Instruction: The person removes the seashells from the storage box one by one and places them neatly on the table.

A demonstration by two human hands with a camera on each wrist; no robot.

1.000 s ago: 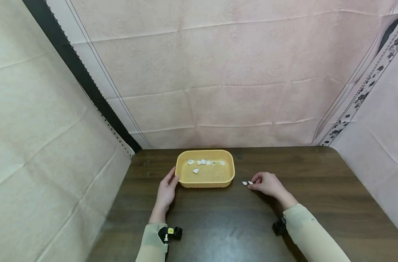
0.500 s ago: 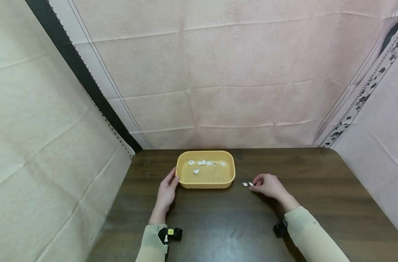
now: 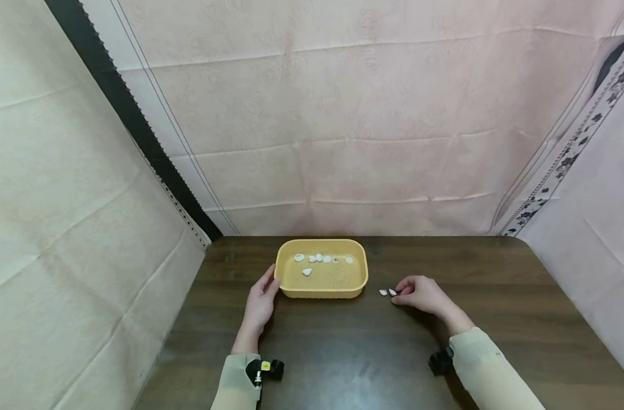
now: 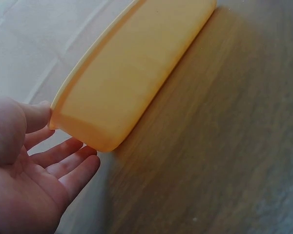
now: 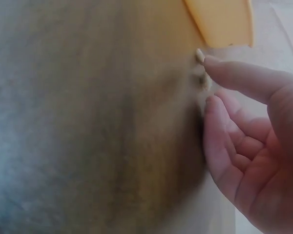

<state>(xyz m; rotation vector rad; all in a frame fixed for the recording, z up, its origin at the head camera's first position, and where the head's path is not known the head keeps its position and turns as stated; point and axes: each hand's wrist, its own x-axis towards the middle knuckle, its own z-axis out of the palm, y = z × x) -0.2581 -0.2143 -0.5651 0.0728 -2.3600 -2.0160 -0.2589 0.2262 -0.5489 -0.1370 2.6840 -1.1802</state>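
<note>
In the head view a yellow plastic tray stands at the back of the table, with several small white shell-like pieces inside. My left hand is at its left end. The left wrist view has the thumb touching the rim of the tray and loosely extended fingers against its end wall. To the tray's right, two more white pieces lie side by side on the table, a left piece and a right piece. My right hand is beside the right piece, thumb and index tips apart around it.
The dark wood table meets a pale cloth backdrop just behind the tray. Cloth walls stand left and right. Each wrist carries a small black camera, such as the left wrist camera.
My right hand has drawn slightly right from the right white piece, its thumb and index parting a little. The left hand and tray keep their places; the head view has tilted slightly.
</note>
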